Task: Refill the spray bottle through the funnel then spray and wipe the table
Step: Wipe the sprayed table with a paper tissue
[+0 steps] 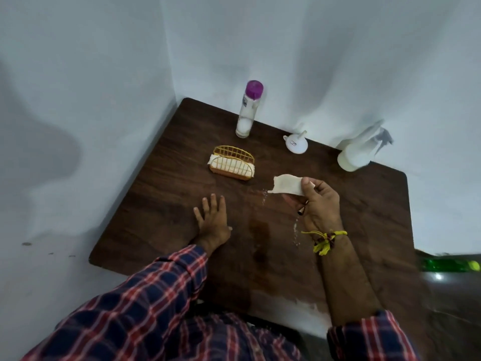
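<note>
My right hand holds a white tissue pinched between thumb and fingers, a little above the dark wooden table. My left hand lies flat on the table with fingers spread, holding nothing. Wet patches and droplets show on the wood between my hands. The white spray bottle stands at the back right against the wall. A white funnel lies upside down near the back edge. A clear refill bottle with a purple cap stands at the back.
A yellow wire tissue holder with white tissues sits behind my left hand. White walls close in the table at the back and left. A green object shows past the table's right edge.
</note>
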`<act>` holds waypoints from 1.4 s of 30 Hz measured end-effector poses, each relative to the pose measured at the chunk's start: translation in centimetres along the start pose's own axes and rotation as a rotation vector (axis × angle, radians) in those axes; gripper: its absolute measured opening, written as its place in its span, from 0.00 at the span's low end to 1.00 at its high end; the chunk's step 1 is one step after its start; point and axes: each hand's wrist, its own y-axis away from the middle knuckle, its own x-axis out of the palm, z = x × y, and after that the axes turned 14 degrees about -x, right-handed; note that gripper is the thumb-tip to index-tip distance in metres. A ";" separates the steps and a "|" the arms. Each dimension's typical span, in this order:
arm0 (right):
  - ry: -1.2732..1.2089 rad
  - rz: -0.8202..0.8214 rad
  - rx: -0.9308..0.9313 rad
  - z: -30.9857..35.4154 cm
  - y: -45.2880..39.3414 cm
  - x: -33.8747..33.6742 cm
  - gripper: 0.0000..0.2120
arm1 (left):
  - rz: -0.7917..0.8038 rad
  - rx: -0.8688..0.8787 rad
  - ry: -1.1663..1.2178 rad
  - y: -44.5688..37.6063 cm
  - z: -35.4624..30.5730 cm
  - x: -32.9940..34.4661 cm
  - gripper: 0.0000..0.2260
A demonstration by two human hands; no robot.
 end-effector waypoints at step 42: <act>1.550 0.990 -0.531 -16.0 -7.0 -0.6 0.35 | -0.071 -0.016 -0.100 -3.9 -2.1 4.7 0.53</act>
